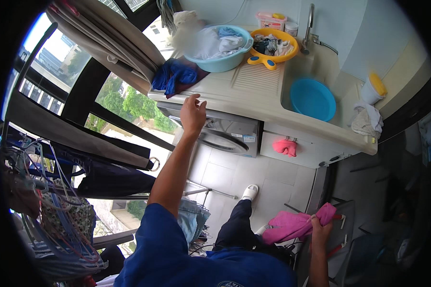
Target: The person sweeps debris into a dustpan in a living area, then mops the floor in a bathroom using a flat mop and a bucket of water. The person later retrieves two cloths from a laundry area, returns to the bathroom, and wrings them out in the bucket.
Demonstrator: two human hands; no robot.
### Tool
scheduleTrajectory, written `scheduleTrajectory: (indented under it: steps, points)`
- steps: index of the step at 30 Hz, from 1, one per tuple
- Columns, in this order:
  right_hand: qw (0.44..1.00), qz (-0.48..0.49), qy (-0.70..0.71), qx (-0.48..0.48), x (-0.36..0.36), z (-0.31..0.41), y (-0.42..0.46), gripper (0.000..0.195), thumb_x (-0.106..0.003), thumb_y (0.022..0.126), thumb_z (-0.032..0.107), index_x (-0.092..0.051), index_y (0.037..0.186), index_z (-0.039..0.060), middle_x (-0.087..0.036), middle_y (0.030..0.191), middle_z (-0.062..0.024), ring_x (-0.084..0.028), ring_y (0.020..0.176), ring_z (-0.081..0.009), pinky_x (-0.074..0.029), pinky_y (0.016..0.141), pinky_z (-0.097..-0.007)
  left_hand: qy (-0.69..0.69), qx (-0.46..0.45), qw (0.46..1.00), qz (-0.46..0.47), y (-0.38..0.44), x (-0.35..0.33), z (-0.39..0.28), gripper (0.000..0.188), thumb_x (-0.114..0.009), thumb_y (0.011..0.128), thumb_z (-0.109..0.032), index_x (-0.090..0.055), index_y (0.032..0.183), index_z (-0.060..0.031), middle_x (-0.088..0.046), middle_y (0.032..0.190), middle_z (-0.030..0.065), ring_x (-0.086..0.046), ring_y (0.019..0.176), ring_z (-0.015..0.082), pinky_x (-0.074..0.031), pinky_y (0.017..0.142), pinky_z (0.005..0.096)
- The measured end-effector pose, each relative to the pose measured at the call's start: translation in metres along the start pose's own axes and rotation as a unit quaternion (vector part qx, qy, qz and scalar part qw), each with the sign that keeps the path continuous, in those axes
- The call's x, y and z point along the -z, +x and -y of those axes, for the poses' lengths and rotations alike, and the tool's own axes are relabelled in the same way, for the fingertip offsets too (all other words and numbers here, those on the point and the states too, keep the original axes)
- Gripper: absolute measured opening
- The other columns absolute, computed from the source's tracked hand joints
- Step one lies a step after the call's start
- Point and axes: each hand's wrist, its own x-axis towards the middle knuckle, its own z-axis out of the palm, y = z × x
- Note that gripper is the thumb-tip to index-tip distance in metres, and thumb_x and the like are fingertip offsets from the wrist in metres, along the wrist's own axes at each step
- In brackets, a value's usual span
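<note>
My left hand [193,114] reaches out toward the counter's front edge, fingers loosely bent with nothing in them. Just beyond its fingertips a bundle of blue and dark maroon cloth [177,76] lies on the counter's left end. At my right side, my right hand [321,229] grips a bright pink cloth [291,226], which stretches from the fist toward my legs. A light blue basin [221,65] full of white and blue laundry stands behind the blue cloth. Beside it, a yellow basin [293,50] holds dark and pale garments.
A blue basin [312,100] sits in the sink [286,84] below a faucet [310,25]. Under the counter are a washing machine [233,138] and a hanging pink cloth [285,147]. A drying rack [197,192] with hangers and clothes is on my left, by the windows.
</note>
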Motion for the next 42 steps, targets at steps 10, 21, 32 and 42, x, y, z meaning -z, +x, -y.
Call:
scheduleTrajectory:
  steps: [10,21,32,42]
  points:
    - [0.98,-0.164,-0.03,-0.105,-0.009,0.031,0.023,0.02,-0.079,0.09,0.006,-0.064,0.101,-0.0011,-0.065,0.077,-0.0046,-0.061,0.063,-0.0157,-0.051,0.061,-0.031,0.303,-0.003,0.943,0.138,0.145,-0.045,0.096,0.083,-0.083,0.078,-0.022,-0.047,0.153,-0.0233,-0.047,0.15,0.0163,-0.047,0.135,0.0411,-0.043,0.111,0.0516]
    - [0.987,-0.082,-0.11,-0.088,-0.044,0.076,0.065,0.021,-0.081,0.09,0.014,-0.066,0.087,0.0013,-0.069,0.074,-0.0033,-0.063,0.068,-0.013,-0.05,0.067,-0.0301,0.287,-0.141,0.947,0.027,0.227,-0.036,0.106,0.013,-0.055,0.09,-0.012,-0.066,0.09,-0.0052,-0.068,0.095,0.0143,-0.065,0.093,0.0369,-0.054,0.079,0.0491]
    - [0.993,-0.014,-0.113,-0.035,-0.081,0.147,0.094,0.014,-0.077,0.089,0.008,-0.065,0.093,0.0038,-0.066,0.082,-0.0008,-0.063,0.077,-0.0107,-0.05,0.076,-0.0274,0.283,-0.309,0.908,0.004,0.248,-0.015,0.077,0.01,-0.061,0.085,-0.011,-0.065,0.077,-0.0082,-0.066,0.082,0.0081,-0.065,0.088,0.0296,-0.052,0.075,0.0439]
    - [0.94,0.329,-0.043,-0.074,-0.18,0.177,0.184,0.034,-0.068,0.086,0.006,-0.07,0.119,0.0011,-0.069,0.095,-0.004,-0.063,0.086,-0.0112,-0.052,0.082,-0.0298,0.306,-0.368,0.877,0.045,0.259,0.005,0.063,0.013,-0.059,0.087,-0.008,-0.071,0.088,-0.0093,-0.067,0.078,0.0082,-0.066,0.082,0.0289,-0.053,0.074,0.0421]
